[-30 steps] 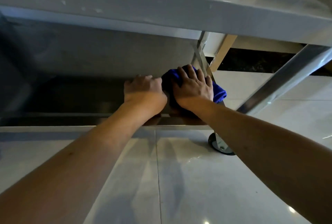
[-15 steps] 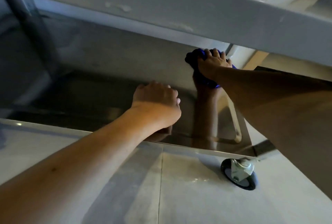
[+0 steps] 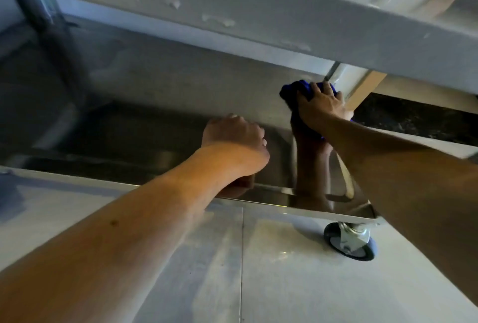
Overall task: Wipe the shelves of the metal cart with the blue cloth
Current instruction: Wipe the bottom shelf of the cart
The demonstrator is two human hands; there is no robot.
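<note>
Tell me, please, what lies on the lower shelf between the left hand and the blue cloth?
Nothing lies there. In the head view, only bare shiny lower shelf separates the left hand from the blue cloth, which the right hand holds.

A pale, glossy tiled floor fills the lower part of the view, crossed by a thin dark grout line and carrying soft, whitish reflections of light. At the upper right a light wooden post slants upward, and beside it runs a dark speckled band, possibly a stone skirting along the wall. The far left recedes into dim, blurred grey shadow
</note>
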